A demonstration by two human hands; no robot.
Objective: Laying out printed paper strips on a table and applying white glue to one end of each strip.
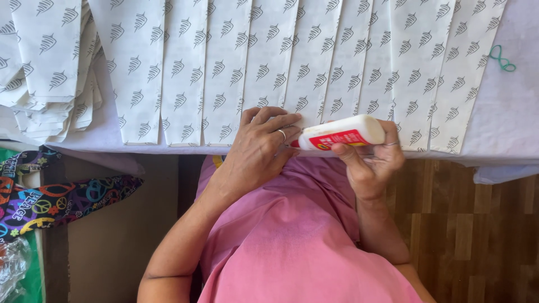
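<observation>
A row of white paper strips printed with small grey leaf shapes [269, 62] lies overlapped across a white table top [505, 123]. My left hand [261, 146] presses flat on the near ends of the strips at the table's front edge. A white glue bottle with a red label [342, 134] is held sideways in my right hand [370, 163], its red tip pointing left at the strip edge beside my left fingers. A ring shows on each hand.
A stack of the same printed strips [50, 73] sits at the far left. A green rubber band [501, 59] lies at the right. Below the table are a colourful patterned bag [50, 199], a cardboard sheet [118, 235] and wooden flooring [477, 224].
</observation>
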